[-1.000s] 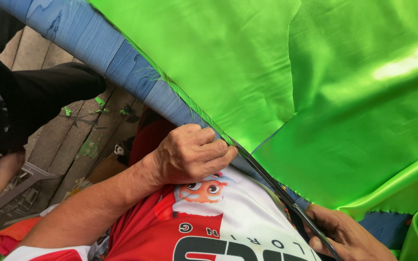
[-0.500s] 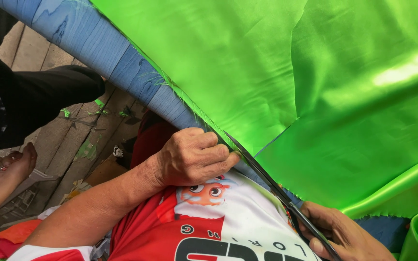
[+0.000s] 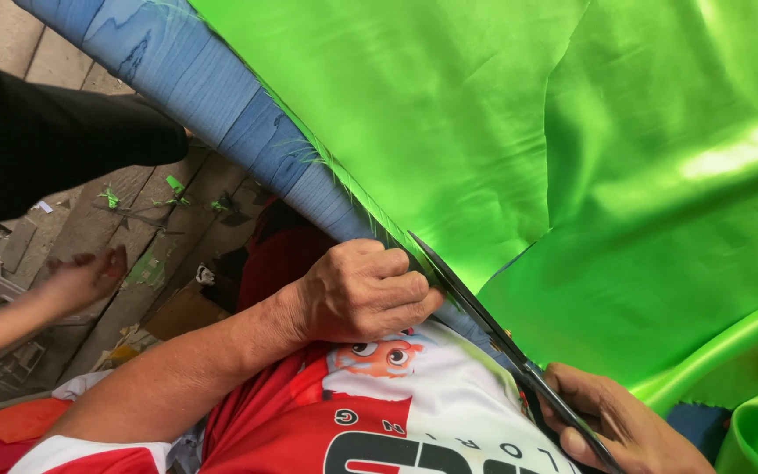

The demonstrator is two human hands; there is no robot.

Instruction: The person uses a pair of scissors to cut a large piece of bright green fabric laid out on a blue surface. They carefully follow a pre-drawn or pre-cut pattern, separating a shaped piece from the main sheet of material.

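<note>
Green satin cloth (image 3: 484,132) drapes over the blue bench (image 3: 221,96) edge, left hand (image 3: 361,294) in a pinching grip just beside the scissors (image 3: 475,316). Right hand (image 3: 616,421) grips the handles closed; knuckles that near the blades risk a nick, and slippery cloth could skew the cut.

The right hand (image 3: 620,426) is cut off by the bottom edge, so its grip on the scissors (image 3: 502,338) handles stays unseen. Green fabric (image 3: 519,140) covers most of the blue surface (image 3: 212,96). Another person's hand (image 3: 89,276) is blurred.
</note>
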